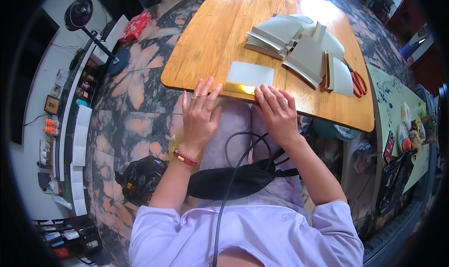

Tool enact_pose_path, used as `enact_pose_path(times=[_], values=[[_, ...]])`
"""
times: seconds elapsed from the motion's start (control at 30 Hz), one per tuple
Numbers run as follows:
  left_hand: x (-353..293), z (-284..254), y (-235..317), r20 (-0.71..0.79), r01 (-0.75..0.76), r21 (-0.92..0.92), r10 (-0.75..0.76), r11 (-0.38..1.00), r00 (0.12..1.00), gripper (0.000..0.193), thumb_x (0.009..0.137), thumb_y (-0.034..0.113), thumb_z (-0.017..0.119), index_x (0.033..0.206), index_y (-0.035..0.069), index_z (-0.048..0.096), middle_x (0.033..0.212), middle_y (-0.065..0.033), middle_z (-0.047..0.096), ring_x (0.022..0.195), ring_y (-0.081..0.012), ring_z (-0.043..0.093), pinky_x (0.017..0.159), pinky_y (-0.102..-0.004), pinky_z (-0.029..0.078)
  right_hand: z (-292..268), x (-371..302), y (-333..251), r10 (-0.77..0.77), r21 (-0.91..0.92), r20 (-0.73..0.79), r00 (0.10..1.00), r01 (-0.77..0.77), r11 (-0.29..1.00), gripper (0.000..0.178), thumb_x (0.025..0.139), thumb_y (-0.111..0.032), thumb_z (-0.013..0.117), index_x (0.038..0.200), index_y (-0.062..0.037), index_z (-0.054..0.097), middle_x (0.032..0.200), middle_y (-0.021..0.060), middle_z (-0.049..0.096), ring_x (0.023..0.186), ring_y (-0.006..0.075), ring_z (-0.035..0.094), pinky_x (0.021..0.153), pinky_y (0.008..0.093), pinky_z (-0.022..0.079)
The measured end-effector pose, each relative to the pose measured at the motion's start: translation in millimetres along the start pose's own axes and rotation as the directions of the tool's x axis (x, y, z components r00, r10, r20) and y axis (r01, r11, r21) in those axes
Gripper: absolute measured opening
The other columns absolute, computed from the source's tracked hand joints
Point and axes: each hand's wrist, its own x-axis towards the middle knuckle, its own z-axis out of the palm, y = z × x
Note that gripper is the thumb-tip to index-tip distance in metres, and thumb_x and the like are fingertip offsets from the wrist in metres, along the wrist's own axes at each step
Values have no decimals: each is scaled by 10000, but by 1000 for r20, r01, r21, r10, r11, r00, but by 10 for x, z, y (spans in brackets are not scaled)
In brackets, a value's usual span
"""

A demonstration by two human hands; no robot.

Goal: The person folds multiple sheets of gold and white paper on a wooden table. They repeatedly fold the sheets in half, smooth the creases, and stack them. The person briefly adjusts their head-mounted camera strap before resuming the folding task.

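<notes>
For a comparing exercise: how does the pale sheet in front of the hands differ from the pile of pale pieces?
The sheet lies flat and single; the pile has several pieces tilted over one another. The sheet has a bright gold strip along its near side; the pile shows no such gleam. Both are pale and rest on the wooden table.

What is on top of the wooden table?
On the table: a white card with a gold strip along its near side, a pile of pale card, and red-handled scissors. The right hand may cover the strip's right end; what lies under the pile is hidden.
</notes>
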Motion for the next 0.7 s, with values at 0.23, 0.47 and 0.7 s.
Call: enact_pose_path(times=[0.23, 0.47, 0.7], values=[[-123, -253, 402, -87, 111, -312, -144, 943, 986, 584, 1025, 191, 788, 1549, 40, 581, 1519, -145, 667, 1416, -310, 630, 1166, -410, 499, -242, -78, 73, -1, 152, -34, 999, 6, 988, 410, 877, -90, 740, 1281, -22, 731, 1133, 67, 705, 1014, 247, 695, 881, 399, 540], [-13, -298, 949, 493, 480, -864, -442, -151, 749, 386, 1186, 364, 568, 1348, 32, 678, 1218, -112, 773, 1099, -182, 760, 987, -329, 591, -550, 53, -327, -71, 110, -163, 984, 89, 990, 378, 842, -121, 757, 1211, -46, 789, 1115, 46, 694, 959, 227, 705, 839, 367, 536], [-28, -248, 771, 436, 432, -896, -371, -99, 820, 311, 1194, 232, 528, 1253, -28, 689, 1154, -117, 778, 1061, -155, 755, 970, -337, 625, -848, 35, -443, 82, 322, -81, 993, -52, 945, 531, 830, -222, 898, 1333, -111, 768, 1263, 77, 710, 1065, 275, 696, 932, 394, 529]])
